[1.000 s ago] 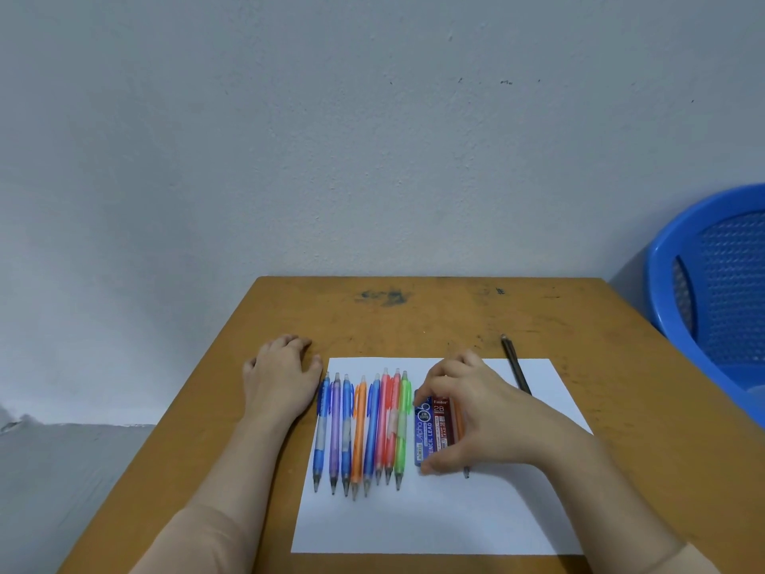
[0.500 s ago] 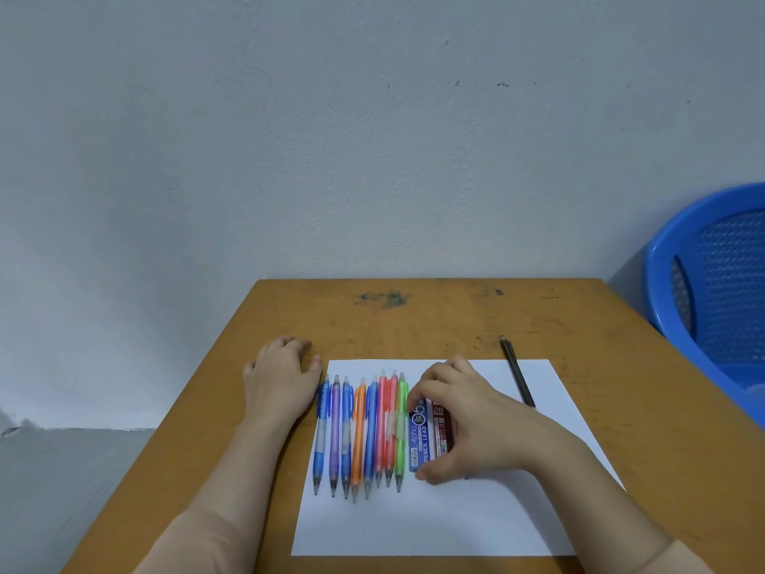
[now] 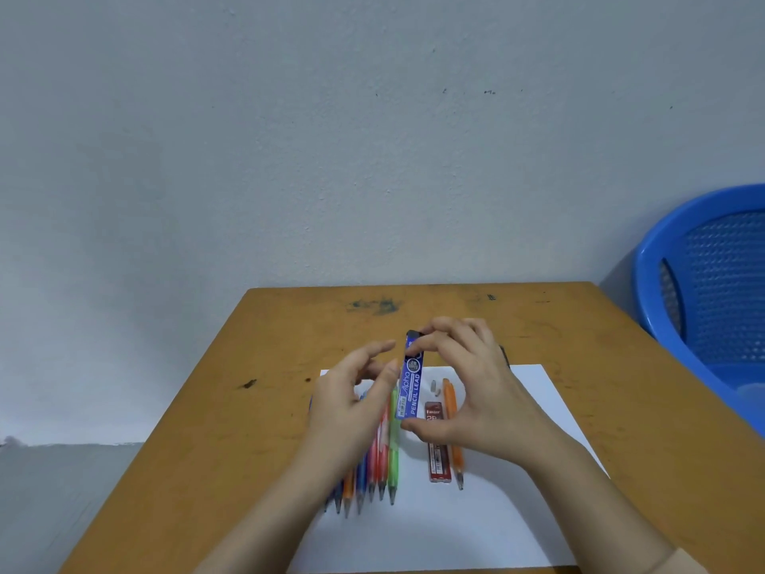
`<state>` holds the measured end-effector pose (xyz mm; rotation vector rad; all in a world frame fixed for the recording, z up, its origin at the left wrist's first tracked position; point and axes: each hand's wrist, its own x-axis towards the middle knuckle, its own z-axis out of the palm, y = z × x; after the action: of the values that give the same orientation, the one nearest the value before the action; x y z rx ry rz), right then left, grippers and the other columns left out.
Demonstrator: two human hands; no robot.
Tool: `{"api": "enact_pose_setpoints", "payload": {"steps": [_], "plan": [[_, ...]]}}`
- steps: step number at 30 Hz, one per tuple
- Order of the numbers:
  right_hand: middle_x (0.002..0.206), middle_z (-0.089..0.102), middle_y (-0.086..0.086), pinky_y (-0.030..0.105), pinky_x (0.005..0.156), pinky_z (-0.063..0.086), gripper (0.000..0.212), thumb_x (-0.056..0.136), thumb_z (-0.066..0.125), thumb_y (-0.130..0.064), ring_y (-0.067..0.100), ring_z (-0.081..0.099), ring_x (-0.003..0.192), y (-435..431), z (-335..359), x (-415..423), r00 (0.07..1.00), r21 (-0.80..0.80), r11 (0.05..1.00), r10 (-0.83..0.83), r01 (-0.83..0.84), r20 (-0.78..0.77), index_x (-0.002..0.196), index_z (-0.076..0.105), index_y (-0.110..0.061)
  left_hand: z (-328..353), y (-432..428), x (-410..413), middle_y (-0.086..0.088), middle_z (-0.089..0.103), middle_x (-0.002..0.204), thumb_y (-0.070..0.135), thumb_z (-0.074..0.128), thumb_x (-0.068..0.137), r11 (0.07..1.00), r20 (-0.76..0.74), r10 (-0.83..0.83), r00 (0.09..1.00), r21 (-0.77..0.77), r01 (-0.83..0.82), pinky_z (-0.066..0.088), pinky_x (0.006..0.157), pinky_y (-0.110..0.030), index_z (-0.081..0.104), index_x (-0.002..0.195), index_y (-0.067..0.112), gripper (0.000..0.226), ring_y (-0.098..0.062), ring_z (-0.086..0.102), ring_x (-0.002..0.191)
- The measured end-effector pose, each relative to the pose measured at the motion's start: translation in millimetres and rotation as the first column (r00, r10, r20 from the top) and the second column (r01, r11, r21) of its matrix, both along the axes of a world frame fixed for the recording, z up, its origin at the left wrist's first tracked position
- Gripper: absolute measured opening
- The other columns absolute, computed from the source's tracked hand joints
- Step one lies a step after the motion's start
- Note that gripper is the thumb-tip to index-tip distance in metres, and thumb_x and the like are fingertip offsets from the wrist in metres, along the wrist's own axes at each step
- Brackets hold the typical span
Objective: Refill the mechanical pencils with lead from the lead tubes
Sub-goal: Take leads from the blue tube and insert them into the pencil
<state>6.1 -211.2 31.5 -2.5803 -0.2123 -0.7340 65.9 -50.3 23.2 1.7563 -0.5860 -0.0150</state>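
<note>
My right hand [image 3: 476, 391] holds a blue lead tube [image 3: 410, 387] lifted above the white paper [image 3: 434, 528], fingertips on its top end and thumb under its bottom end. My left hand [image 3: 347, 412] hovers just left of the tube with relaxed, spread fingers; its thumb is close to the tube's side, and I cannot tell whether it touches. Beneath the left hand a row of several coloured mechanical pencils [image 3: 374, 474] lies on the paper. A red lead tube [image 3: 438, 445] and a single orange pencil [image 3: 454, 432] lie to the right, with a small grey cap [image 3: 434, 387] above them.
The paper lies on a brown wooden table [image 3: 289, 333] set against a grey wall. A blue plastic chair [image 3: 703, 283] stands off the table's right side. A dark pencil [image 3: 503, 353] peeks out behind my right hand.
My right hand has lifted the blue lead tube off the paper, leaving the red tube and orange pencil uncovered. My left hand rose from the table and moved right toward the tube.
</note>
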Motion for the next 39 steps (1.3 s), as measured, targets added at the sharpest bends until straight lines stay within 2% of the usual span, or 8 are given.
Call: {"api": "enact_pose_setpoints", "payload": {"steps": [5,8,13,19,26,32,35,39], "plan": [[0.127,0.042,-0.017,0.018,0.096,0.028,0.062,0.057,0.071,-0.056,0.0,0.028,0.121,2,0,1,0.999,0.01,1.0,0.004,-0.005,0.05,0.112,0.053,-0.032,2,-4,-10,0.001,0.069,0.073,0.008,0.065,0.087,0.993,0.005,-0.05,0.999,-0.104,0.05,0.048,0.071,-0.014,0.062,0.113,0.029,0.034,-0.006,0.065,0.074],[0.128,0.041,-0.017,0.017,0.097,0.028,0.063,0.058,0.071,-0.058,-0.002,0.027,0.122,4,-2,2,0.998,0.009,1.0,0.02,-0.02,0.057,0.113,0.052,-0.032,1,-5,-10,-0.001,0.068,0.073,0.003,0.067,0.084,0.992,0.004,-0.037,0.999,-0.122,0.038,0.051,0.065,-0.017,0.065,0.109,0.03,0.038,-0.01,0.065,0.071],[0.124,0.044,-0.019,0.008,0.098,0.024,0.071,0.061,0.066,-0.069,-0.003,0.028,0.122,-2,-2,4,0.998,0.051,0.998,0.032,-0.034,0.05,0.119,0.053,-0.031,-2,-4,-6,0.002,0.07,0.077,0.007,0.069,0.084,0.994,0.004,-0.002,1.0,-0.109,0.002,0.056,0.073,-0.028,0.07,0.106,0.032,0.033,-0.013,0.065,0.076],[0.121,0.043,-0.03,0.013,0.092,0.032,0.05,0.072,0.06,-0.059,-0.001,0.032,0.121,-13,-2,5,0.998,0.217,0.976,0.006,-0.021,0.068,0.119,0.047,-0.047,1,-3,-4,0.015,0.073,0.086,0.005,0.064,0.087,0.993,0.007,-0.026,1.0,-0.119,0.027,0.051,0.074,-0.017,0.07,0.097,0.033,0.031,-0.002,0.066,0.082],[0.109,0.057,-0.024,0.019,0.081,0.035,0.02,0.082,0.059,-0.042,0.004,0.043,0.111,-23,-2,10,0.996,0.295,0.955,0.01,-0.036,0.092,0.101,0.058,-0.047,5,-2,-4,0.014,0.072,0.09,0.01,0.059,0.092,0.99,-0.065,-0.057,0.996,-0.13,0.048,0.059,0.07,-0.038,0.073,0.084,0.044,0.037,-0.014,0.07,0.081],[0.108,0.058,-0.023,0.01,0.076,0.038,0.027,0.078,0.065,-0.029,0.005,0.045,0.108,-22,0,10,0.996,0.348,0.937,0.013,-0.044,0.092,0.097,0.06,-0.047,7,-1,-4,0.009,0.073,0.092,0.012,0.06,0.091,0.988,-0.079,-0.092,0.993,-0.132,0.081,0.057,0.075,-0.045,0.072,0.093,0.038,0.028,-0.019,0.07,0.081],[0.105,0.06,-0.023,0.01,0.075,0.039,0.025,0.075,0.066,-0.028,0.003,0.046,0.105,-22,1,9,0.996,0.4,0.915,0.016,-0.051,0.089,0.095,0.063,-0.044,8,-1,-4,0.01,0.073,0.092,0.011,0.062,0.089,0.988,-0.074,-0.096,0.993,-0.129,0.086,0.058,0.074,-0.042,0.072,0.093,0.038,0.028,-0.019,0.07,0.082],[0.097,0.061,-0.029,0.01,0.073,0.04,0.03,0.07,0.076,-0.019,-0.001,0.047,0.1,-21,2,8,0.995,0.444,0.893,0.028,-0.066,0.092,0.087,0.065,-0.042,12,2,-5,0.006,0.073,0.086,0.013,0.062,0.088,0.986,-0.165,-0.113,0.98,-0.144,0.09,0.057,0.056,-0.027,0.071,0.09,0.034,0.022,-0.018,0.072,0.073]]}}
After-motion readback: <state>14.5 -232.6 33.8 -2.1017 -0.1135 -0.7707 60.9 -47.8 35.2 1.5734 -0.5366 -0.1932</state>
